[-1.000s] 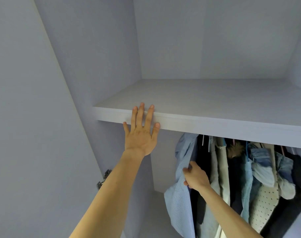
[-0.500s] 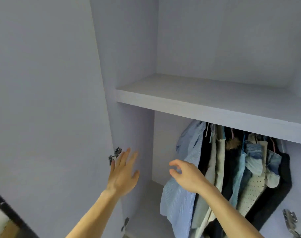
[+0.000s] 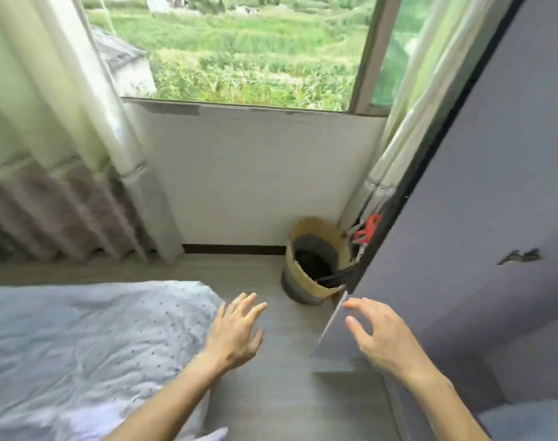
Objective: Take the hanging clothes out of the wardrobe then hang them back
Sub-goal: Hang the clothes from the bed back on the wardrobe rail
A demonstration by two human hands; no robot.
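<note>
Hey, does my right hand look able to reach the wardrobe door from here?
Probably yes: the right hand hovers open and empty just in front of the wardrobe door, fingertips near its edge, nothing between them.

- Daylight is coming in through a window (image 3: 239, 49); green fields and a grey-roofed building are showing outside.
- A pale curtain (image 3: 48, 122) with a grey lower band is hanging at the left; a second pale curtain (image 3: 408, 106) is hanging at the right.
- A white wall (image 3: 255, 173) is running under the sill, with a dark skirting strip (image 3: 233, 249) lying along its foot.
- A grey wood-look floor (image 3: 271, 393) is showing.
- A bed (image 3: 80, 345) with a pale dotted cover is occupying the lower left.
- A woven basket (image 3: 306, 265) is standing in the corner; its contents are dark and unclear.
</note>
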